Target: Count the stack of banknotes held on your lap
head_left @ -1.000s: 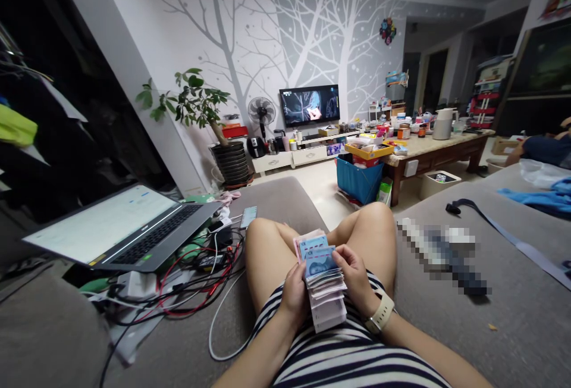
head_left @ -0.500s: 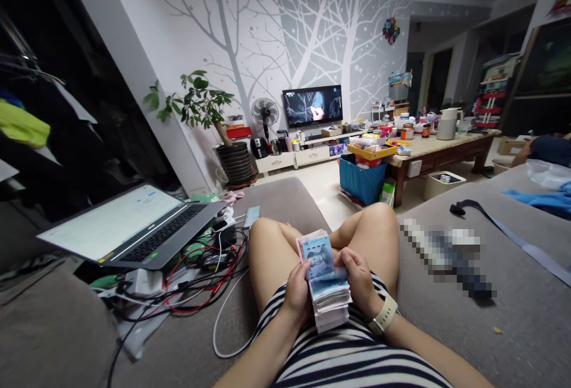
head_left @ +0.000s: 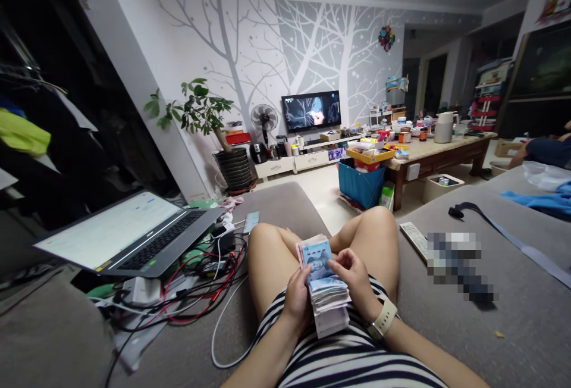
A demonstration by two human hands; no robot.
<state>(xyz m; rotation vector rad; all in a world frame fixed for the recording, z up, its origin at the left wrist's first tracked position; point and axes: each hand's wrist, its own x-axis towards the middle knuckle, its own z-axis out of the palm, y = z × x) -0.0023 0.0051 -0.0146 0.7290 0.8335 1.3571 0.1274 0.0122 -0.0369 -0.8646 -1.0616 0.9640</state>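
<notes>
I sit cross-legged on a grey sofa [head_left: 513, 310] with a thick stack of banknotes [head_left: 325, 293] in my lap. My left hand [head_left: 295, 297] grips the stack from its left side. The fingers of my right hand [head_left: 357, 278] pinch a bluish top note that stands up at the far end. A pale watch [head_left: 382, 319] is on my right wrist. I wear a black-and-white striped top.
An open laptop [head_left: 134, 236] lies to my left above a tangle of red, black and white cables [head_left: 196, 293]. A remote [head_left: 414, 238] and a blue strap [head_left: 508, 230] lie on the sofa at right. Beyond are a cluttered wooden table [head_left: 435, 153], blue bin [head_left: 359, 182], TV [head_left: 311, 110], fan and potted plant [head_left: 200, 111].
My right hand has kept flicking notes at the top of the stack; the top bluish note now stands more upright. The camera has shifted slightly.
</notes>
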